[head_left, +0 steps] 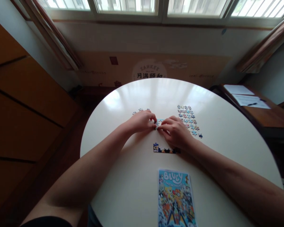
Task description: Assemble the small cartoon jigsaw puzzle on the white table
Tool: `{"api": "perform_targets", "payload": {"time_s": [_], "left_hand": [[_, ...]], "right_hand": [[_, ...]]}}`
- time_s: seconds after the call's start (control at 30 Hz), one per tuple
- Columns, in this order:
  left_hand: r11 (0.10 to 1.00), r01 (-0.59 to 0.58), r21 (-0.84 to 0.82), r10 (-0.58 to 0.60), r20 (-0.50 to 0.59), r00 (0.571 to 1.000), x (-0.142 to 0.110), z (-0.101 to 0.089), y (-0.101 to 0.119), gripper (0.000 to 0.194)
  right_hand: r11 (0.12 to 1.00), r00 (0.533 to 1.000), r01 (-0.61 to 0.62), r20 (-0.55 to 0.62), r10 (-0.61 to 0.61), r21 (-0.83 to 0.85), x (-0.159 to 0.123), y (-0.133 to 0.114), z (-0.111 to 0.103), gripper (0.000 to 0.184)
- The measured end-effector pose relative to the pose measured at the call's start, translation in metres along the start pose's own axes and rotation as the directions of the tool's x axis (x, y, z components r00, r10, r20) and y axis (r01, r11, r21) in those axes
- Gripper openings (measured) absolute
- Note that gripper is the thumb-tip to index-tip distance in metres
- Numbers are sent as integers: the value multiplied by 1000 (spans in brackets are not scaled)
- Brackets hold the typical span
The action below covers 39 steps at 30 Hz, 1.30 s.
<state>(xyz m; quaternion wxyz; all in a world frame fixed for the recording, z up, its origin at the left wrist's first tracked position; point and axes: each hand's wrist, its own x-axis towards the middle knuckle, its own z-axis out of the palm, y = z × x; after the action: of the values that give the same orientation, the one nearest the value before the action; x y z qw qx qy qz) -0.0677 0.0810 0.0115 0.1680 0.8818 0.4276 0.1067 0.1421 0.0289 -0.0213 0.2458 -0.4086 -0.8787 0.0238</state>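
Note:
On the round white table (227,132) my left hand (142,121) and my right hand (176,130) meet at the middle, fingers curled and pinching small jigsaw pieces (159,123) between their tips. A short joined strip of pieces (164,149) lies just in front of my right hand. Several loose pieces are spread in a patch (188,121) to the right of my right hand. A few more pieces (140,110) lie just beyond my left hand.
A colourful Bluey picture card (176,198) lies at the table's near edge. A wooden side desk with papers and a pen (247,99) stands to the right. Wooden cabinets (19,110) line the left; windows and curtains are behind.

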Motion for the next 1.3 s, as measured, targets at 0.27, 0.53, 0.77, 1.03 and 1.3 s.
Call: {"api": "perform_targets", "payload": {"time_s": [0.27,0.53,0.77,1.03,1.3], "left_hand": [[1000,-27,4,27,-87,996,-6,-2,-1,16],[958,287,-14,-231,-630,741,-13,-40,-42,23],[841,530,112,-451,-397,800,-22,-45,-71,18],[881,434,187,-417,-127,900,-22,-43,-58,28],[870,428,246,-443,7,897,-18,-49,-47,29]], "right_hand": [[996,993,24,-119,-14,83,1,1,4,24],[988,941,71,-338,-21,135,-1,4,-4,28],[983,922,88,-387,-19,160,-1,4,-5,27],[979,911,120,-411,-42,166,0,2,-6,26],[979,914,139,-400,-69,149,-3,5,-7,24]]}}
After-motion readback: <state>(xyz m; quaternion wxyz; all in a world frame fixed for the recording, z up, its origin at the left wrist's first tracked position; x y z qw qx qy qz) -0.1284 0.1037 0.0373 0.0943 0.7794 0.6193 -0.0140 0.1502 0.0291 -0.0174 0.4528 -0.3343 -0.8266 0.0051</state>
